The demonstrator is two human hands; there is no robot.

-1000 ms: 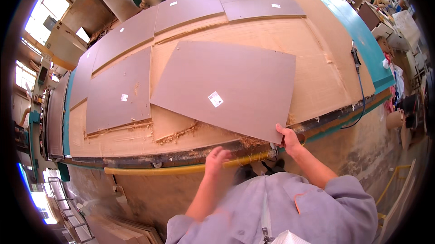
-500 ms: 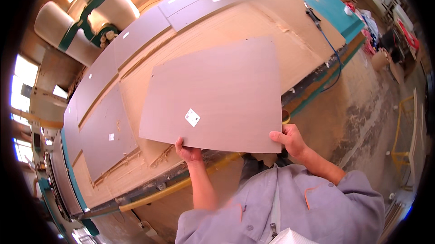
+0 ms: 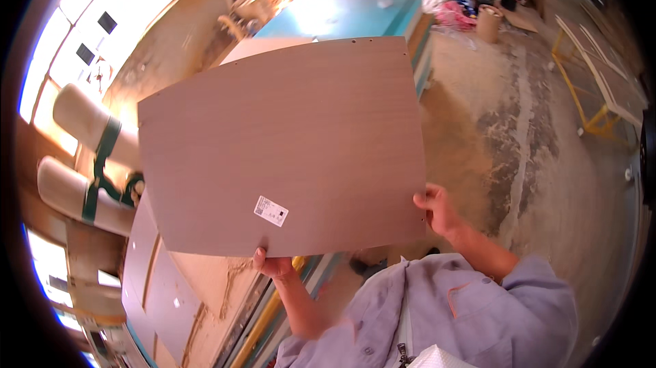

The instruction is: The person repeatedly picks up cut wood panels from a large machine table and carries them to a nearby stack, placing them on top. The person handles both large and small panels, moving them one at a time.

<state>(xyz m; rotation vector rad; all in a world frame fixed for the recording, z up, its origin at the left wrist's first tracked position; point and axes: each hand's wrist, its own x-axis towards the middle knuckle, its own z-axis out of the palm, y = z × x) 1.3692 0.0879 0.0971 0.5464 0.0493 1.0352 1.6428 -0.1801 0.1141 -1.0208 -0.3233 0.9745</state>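
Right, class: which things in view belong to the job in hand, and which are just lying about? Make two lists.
Job in hand:
- grey-brown panel, held up
- left hand, gripping its near edge
- right hand, gripping its right edge

Apparently just lying about:
- pink and white heap, on the floor
- brown tub, beside the heap
- yellow frame, far right

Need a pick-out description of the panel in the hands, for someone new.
Find the long worktable running from lower left toward its turquoise far end. In front of it, a large grey-brown panel is held by the left hand on its bottom edge and the right hand on its right. Unlike the similar panels lying on the table, it alone is in hand.
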